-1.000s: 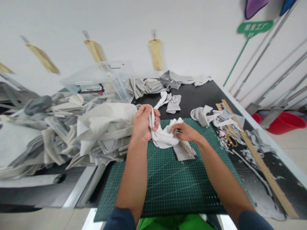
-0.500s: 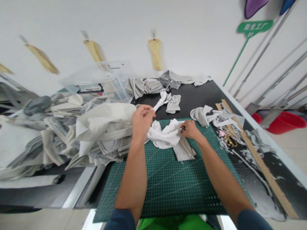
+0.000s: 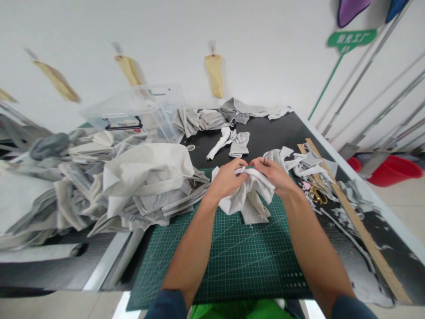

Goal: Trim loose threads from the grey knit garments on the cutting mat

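My left hand [image 3: 229, 178] and my right hand [image 3: 272, 175] are close together over the green cutting mat [image 3: 229, 261]. Both sets of fingers pinch the upper edge of a bunched white cloth [image 3: 254, 184], which hangs below them onto the mat. Partly under it lies a beige-grey fabric piece [image 3: 253, 212] with a frayed lower edge. A white fabric strip [image 3: 221, 144] rests on the black tabletop just beyond my left hand, next to a folded grey piece [image 3: 239, 144]. Whether a small tool is tucked in my right fingers is hidden.
Left of the mat rises a large heap of grey and cream fabric [image 3: 149, 170], with a clear plastic box [image 3: 129, 113] behind it. To the right are gold-handled scissors [image 3: 318, 195], fabric scraps and a long wooden ruler [image 3: 358, 226]. More cloths [image 3: 212, 118] lie along the wall.
My left hand has let go of the white strip and moved right and nearer to the white cloth. My right hand has shifted slightly right; the small dark tool in it no longer shows.
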`<state>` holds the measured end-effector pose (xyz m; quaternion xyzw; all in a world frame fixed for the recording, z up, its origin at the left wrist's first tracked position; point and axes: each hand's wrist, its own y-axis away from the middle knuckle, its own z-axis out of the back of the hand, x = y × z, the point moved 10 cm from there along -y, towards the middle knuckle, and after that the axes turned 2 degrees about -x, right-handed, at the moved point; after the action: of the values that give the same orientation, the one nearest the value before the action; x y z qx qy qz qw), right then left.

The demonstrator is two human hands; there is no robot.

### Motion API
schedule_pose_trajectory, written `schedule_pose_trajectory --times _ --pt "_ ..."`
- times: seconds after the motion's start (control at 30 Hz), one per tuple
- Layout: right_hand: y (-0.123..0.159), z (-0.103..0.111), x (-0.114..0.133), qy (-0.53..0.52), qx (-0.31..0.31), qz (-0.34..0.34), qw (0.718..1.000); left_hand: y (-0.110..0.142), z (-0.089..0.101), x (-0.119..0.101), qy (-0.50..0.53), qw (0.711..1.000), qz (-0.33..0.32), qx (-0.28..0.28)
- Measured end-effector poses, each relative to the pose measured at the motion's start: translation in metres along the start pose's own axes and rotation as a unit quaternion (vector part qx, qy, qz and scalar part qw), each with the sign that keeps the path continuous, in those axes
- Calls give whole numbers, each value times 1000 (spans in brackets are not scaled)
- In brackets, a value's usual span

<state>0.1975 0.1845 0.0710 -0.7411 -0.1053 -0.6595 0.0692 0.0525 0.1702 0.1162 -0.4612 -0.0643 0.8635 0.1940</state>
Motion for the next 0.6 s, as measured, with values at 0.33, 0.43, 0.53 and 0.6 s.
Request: schedule_pose_trajectory --times 0.33,0.43,0.53,0.6 --pt "9 -1 28 68 19 82 994 -3 31 42 106 983 96 -113" --pt "7 3 29 121 -29 100 987 -2 11 35 74 993 96 -15" --pt "7 1 25 132 -47 97 985 -1 2 12 56 997 45 37" --pt "8 -1 24 127 -65 100 985 0 4 -4 93 995 3 25"
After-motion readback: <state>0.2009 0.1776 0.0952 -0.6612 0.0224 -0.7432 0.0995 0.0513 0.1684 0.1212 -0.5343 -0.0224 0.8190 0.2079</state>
